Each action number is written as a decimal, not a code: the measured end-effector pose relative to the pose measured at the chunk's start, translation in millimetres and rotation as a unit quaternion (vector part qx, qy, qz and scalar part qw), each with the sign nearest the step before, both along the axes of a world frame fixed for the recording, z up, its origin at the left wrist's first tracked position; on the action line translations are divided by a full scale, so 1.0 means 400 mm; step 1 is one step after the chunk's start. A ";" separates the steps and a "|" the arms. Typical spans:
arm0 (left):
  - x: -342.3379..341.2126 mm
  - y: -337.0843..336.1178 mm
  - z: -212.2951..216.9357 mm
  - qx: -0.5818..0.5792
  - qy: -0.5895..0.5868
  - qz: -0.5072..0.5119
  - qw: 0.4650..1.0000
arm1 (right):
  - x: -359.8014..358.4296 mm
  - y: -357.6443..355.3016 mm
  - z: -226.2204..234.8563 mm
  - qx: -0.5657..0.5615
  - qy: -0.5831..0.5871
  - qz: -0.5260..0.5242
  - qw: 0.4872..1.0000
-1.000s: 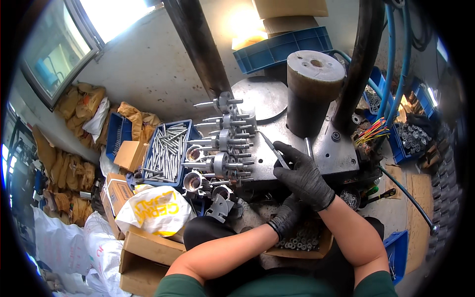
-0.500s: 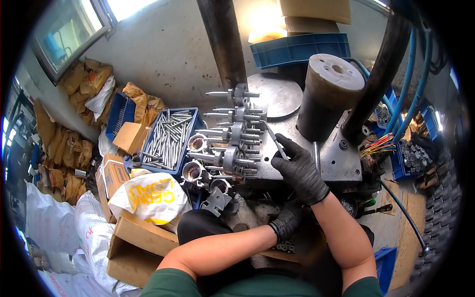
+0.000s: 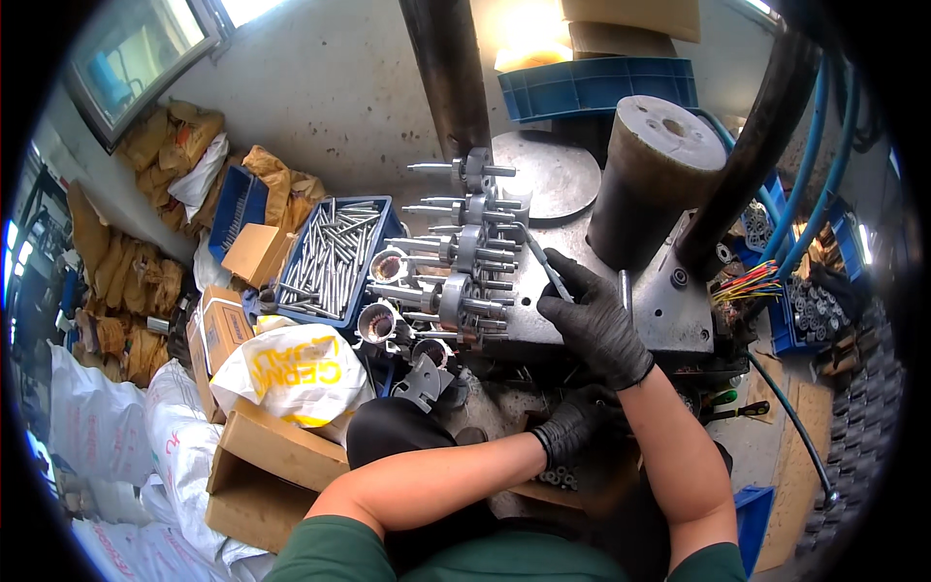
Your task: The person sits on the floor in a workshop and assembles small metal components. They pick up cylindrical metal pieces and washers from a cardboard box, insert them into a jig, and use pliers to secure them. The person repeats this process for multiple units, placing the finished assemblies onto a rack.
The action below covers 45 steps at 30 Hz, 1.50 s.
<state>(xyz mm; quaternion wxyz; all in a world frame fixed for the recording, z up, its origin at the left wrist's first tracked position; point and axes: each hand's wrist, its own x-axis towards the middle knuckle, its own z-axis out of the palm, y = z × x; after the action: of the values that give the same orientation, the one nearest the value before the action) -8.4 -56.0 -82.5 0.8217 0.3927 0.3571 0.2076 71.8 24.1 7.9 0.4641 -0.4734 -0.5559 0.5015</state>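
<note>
Head: white bag (image 3: 275, 379), yellow lettering (image 3: 310, 372)

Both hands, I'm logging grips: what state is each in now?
Left hand: partly hidden, cannot be told.
Right hand: closed on a slim grey rod.

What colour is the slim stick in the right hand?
The slim stick is grey; the head view shows it best.

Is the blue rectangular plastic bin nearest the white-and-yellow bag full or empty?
Not empty: slim silver metal rods lie piled across the blue bin; depth unclear.
</note>
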 end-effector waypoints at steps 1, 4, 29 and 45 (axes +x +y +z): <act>0.001 -0.001 0.015 -0.004 -0.013 0.005 1.000 | 0.000 0.001 -0.001 0.002 0.006 -0.001 1.000; 0.008 -0.008 -0.006 -0.045 -0.025 0.028 0.998 | -0.012 0.003 0.004 -0.001 -0.002 -0.006 1.000; -0.009 0.027 -0.057 0.071 -0.048 -0.007 0.996 | -0.019 -0.110 0.081 -0.070 0.149 -0.017 0.986; -0.089 0.083 0.111 -0.081 -0.114 0.088 0.986 | 0.238 -0.291 0.064 -0.087 -0.019 -0.030 0.996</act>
<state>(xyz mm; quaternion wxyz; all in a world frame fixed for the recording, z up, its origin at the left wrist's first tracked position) -43.8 -23.0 -38.1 0.8644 0.2658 0.3100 0.2933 167.0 -92.1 33.5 0.4256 -0.5381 -0.5040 0.5248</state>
